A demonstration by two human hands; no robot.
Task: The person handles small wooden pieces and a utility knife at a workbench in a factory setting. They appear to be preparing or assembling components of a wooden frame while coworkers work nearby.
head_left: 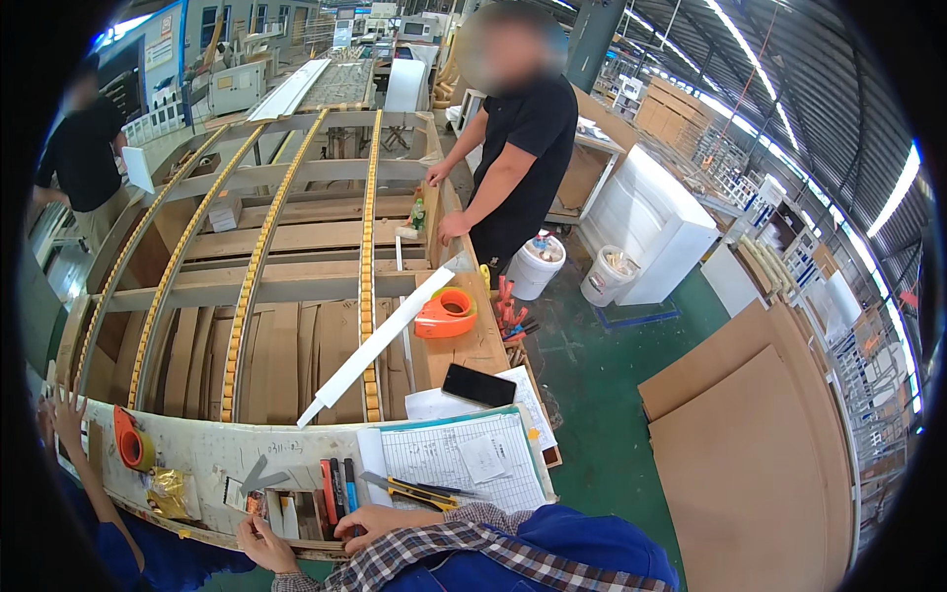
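At the bench's near edge, my left hand (266, 546) has its fingers apart beside a small open tray (321, 543) of odds and ends. A small orange-and-dark item (255, 504) lies just past its fingertips. To the right, my right hand (380, 523) reaches in with loosely bent, spread fingers at the tray's right end. Beyond that hand stand a red marker (328, 490) and a blue marker (350, 483), with a dark pen between them. Yellow utility knives (419, 493) lie by its knuckles, on the edge of a paper form (459, 456).
A black phone (478, 386), an orange tape dispenser (446, 313) and a long white strip (380, 345) lie ahead. Yellow roller tracks (258, 252) run away from me. A co-worker (523, 138) stands at the far right side; another person's hand (67, 422) is at left.
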